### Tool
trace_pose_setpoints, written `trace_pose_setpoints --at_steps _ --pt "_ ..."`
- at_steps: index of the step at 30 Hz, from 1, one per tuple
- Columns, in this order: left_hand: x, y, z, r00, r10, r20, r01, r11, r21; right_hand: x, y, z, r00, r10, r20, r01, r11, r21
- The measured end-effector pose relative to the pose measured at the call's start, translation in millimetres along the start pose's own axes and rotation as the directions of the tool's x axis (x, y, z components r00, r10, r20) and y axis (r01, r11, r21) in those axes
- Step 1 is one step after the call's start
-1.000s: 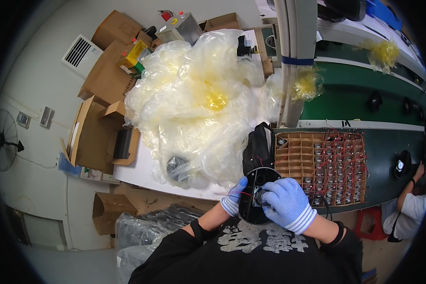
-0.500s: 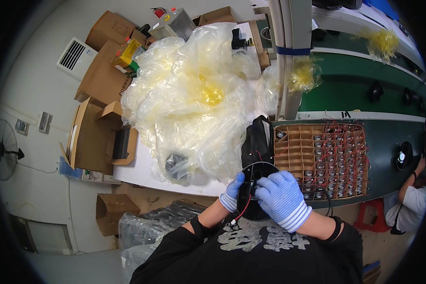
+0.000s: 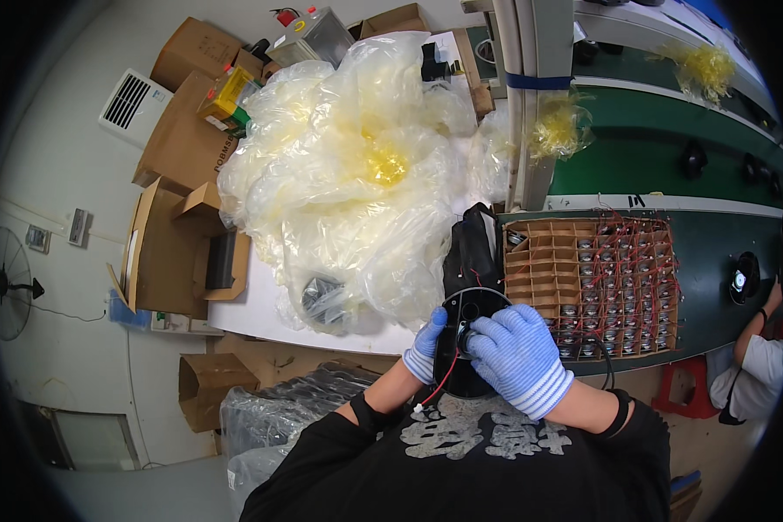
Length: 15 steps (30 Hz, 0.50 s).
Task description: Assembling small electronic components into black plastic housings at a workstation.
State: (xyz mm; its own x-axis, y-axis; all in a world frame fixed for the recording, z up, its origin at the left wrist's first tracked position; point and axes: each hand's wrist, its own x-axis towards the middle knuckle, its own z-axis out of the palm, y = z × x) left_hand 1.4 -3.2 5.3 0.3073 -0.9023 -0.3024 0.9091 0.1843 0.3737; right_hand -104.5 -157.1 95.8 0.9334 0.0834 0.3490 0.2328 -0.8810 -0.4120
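So I've got this black round-ended plastic housing in front of me, open side facing up at me. Small speaker inside, mostly hidden by my right hand. Red wire trails over the rim, white plug dangling.

left hand sits near the right hand, whose fingers curl.

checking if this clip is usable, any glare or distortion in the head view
Head view: bright glints on the plastic; head view: fisheye bending, with the white table bowed along its edge and dark corners; head view: black housing too dark for fine detail.
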Motion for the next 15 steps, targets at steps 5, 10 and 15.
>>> trace_pose_setpoints --at_steps 5,10,15 --pt "0 1 -2 0.999 0.019 -0.037 -0.018 1.0 0.025 2 0 0 1.0 0.009 0.016 -0.009 1.0 0.004" --pt "4 -1 -10 1.0 0.01 -0.02 -0.01 1.0 -0.017 3 1 -1 1.0 0.016 0.025 -0.016 1.0 -0.011" --pt "11 3 -3 0.996 0.012 -0.088 -0.009 0.999 0.032 15 13 -37 0.999 0.017 -0.034 -0.013 0.993 0.119"
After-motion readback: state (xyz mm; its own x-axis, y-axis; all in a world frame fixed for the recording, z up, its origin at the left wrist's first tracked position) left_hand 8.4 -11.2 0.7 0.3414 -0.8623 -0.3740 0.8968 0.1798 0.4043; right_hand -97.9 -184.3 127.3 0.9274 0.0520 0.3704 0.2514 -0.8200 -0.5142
